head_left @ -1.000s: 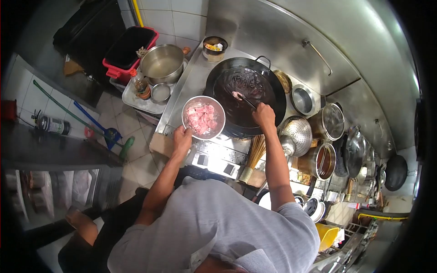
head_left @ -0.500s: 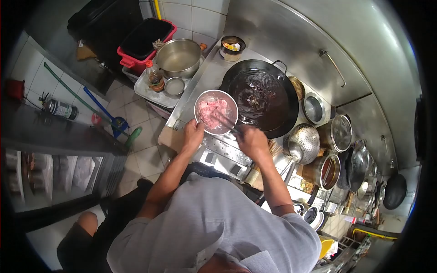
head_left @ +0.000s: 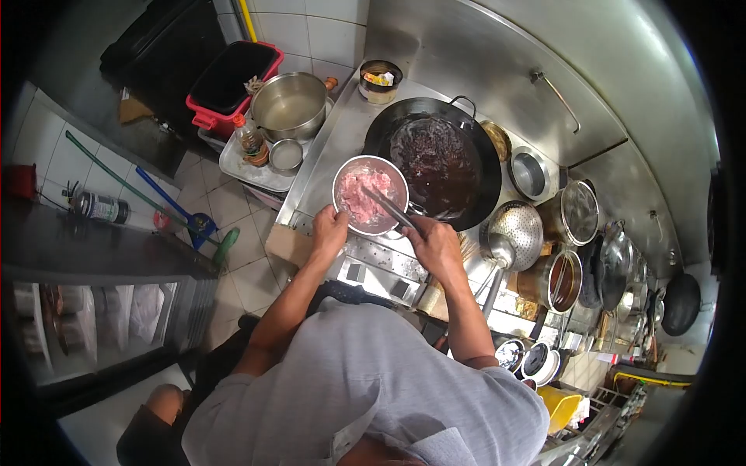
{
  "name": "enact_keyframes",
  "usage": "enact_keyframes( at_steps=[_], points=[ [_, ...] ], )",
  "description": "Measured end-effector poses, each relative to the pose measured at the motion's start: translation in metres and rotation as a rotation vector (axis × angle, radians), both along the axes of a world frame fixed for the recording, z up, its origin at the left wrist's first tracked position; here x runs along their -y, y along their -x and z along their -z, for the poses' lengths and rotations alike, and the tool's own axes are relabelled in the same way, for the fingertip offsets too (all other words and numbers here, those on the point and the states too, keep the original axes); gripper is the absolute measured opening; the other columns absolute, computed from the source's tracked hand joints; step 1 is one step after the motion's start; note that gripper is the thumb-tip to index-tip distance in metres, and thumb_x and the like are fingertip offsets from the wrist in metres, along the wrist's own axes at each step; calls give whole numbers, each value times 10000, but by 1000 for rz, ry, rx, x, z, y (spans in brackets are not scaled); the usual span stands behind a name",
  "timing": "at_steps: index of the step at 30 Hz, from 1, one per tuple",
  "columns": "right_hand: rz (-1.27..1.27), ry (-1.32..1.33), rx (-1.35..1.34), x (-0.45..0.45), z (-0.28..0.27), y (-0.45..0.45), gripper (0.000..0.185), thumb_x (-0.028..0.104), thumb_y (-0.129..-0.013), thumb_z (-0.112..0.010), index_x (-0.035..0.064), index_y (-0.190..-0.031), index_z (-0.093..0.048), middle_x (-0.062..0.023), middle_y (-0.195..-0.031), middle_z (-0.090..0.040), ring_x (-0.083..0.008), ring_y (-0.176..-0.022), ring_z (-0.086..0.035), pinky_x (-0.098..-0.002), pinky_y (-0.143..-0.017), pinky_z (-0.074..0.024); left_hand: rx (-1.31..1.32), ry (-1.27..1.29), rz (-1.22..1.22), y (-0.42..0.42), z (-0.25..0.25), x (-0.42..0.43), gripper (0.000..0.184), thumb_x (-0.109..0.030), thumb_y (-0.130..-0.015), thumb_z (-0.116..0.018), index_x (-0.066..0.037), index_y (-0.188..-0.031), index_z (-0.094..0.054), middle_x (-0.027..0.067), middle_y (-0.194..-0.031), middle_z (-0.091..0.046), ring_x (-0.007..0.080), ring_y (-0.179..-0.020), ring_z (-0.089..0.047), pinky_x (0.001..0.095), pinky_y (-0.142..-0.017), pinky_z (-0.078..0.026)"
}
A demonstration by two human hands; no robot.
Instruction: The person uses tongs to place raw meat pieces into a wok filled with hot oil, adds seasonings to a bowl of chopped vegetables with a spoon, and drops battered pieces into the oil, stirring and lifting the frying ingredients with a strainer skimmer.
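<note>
Impossible to read the labels on the red-capped bottle [head_left: 251,143] and the fire extinguisher [head_left: 101,207], too small in view. Pinching the near-left rim of the metal bowl [head_left: 404,183] with the left hand [head_left: 330,230], forearm slanting up. Clenching the tongs [head_left: 392,210] in the right hand [head_left: 435,247], back of hand upward, tips at the raw meat [head_left: 360,194] inside the bowl, beside the wok [head_left: 488,155].

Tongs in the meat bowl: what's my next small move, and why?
Probably squeeze the tongs gently around one piece of meat. Their tips are already at the meat, your right hand holds them, your left hand steadies the bowl, and the wok is right beside it.
</note>
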State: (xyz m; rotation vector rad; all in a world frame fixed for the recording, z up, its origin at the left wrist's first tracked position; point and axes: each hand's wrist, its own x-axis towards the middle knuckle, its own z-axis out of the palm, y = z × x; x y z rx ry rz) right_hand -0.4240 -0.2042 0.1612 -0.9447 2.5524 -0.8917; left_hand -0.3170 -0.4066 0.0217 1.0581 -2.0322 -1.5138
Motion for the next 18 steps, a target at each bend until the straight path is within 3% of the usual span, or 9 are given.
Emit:
enact_keyframes(
  at_steps=[6, 8, 9, 10, 11, 13, 16, 18],
  points=[
    [31, 154, 345, -8, 16, 20, 335, 278, -899, -722, 2, -1090, -714, -205, -788, -688, -332, -718, -674, -412, -685, -494, -91, 1, 10, 4, 18, 0, 230, -145, -862, -600, 61, -765, -575, 190, -654, -587, 240, -591, -538, 431, -606, -448],
    [40, -21, 196, -8, 22, 21, 332, 271, -905, -669, -7, -1083, -706, -237, -877, -709, -420, -901, -687, -468, -794, -513, -98, -13, -1, 3, 14, -3, 230, -145, -865, -600, 61, -765, -576, 185, -653, -585, 236, -593, -537, 428, -608, -449],
    [107, -94, 32, -7, 25, 17, 324, 263, -902, -663, 0, -1090, -693, -240, -901, -712, -425, -913, -684, -483, -807, -511, -77, -29, 14, 3, 2, -3, 193, -115, -879, -581, 43, -769, -568, 98, -657, -549, 162, -613, -489, 376, -575, -415],
    [100, -96, 33, -9, 21, 14, 324, 263, -902, -663, 0, -1090, -693, -240, -901, -712, -425, -913, -684, -483, -807, -511, -51, -46, 27, 0, -5, -4, 163, -86, -894, -561, 25, -774, -559, 12, -660, -513, 88, -632, -441, 324, -542, -380],
    [123, -85, 65, -9, 8, 11, 324, 259, -905, -657, 1, -1098, -688, -244, -921, -710, -428, -919, -681, -487, -814, -512, -48, -47, 17, -2, -5, -5, 163, -86, -894, -561, 25, -774, -559, 12, -660, -513, 88, -632, -441, 324, -542, -380],
    [112, -25, 25, -13, 5, 5, 309, 239, -906, -654, 6, -1105, -686, -251, -960, -706, -433, -937, -676, -491, -829, -519, -80, -28, 0, -3, -6, -4, 245, -148, -871, -600, 66, -756, -567, 196, -646, -579, 251, -579, -532, 435, -599, -448],
    [77, -34, -98, -16, 26, -4, 296, 249, -896, -694, -2, -1052, -694, -255, -865, -696, -430, -861, -684, -498, -759, -520, -42, 49, -1, -3, 5, -2, 247, -152, -870, -600, 66, -758, -566, 195, -641, -578, 251, -570, -528, 439, -597, -450],
    [73, -73, -74, -5, 16, -16, 281, 241, -891, -692, 3, -1041, -697, -252, -887, -701, -422, -864, -687, -497, -769, -528, -36, 54, 3, -3, 0, -4, 250, -154, -867, -601, 68, -757, -567, 204, -645, -582, 261, -568, -528, 443, -600, -452]
  ],
)
